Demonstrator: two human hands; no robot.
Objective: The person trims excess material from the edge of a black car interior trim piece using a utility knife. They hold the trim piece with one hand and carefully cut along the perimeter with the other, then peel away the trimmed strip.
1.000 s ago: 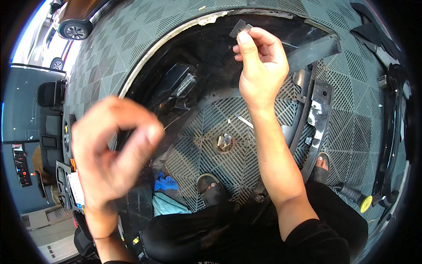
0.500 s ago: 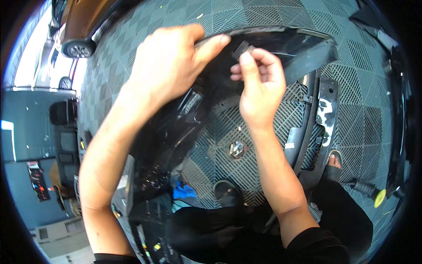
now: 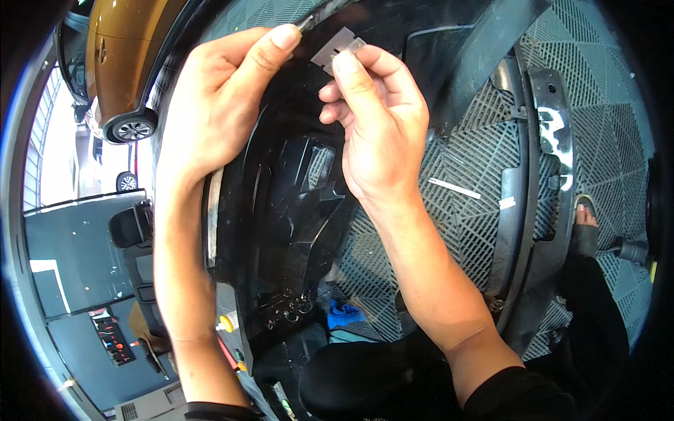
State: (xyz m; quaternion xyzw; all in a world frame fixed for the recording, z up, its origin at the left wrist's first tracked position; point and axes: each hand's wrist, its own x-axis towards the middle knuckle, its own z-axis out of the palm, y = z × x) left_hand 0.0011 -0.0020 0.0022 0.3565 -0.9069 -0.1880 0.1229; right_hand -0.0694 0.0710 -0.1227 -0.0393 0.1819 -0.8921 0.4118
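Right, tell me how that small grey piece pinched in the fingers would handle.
The small grey piece looks thin and flat, so probably light. The right hand holds it by fingertips alone, suggesting little weight. Its pale sheen hints at a smooth surface that might slip.

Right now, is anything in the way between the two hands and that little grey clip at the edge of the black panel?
Nothing visible. The right hand already pinches the small grey clip, and the left hand grips the black panel edge just beside it.
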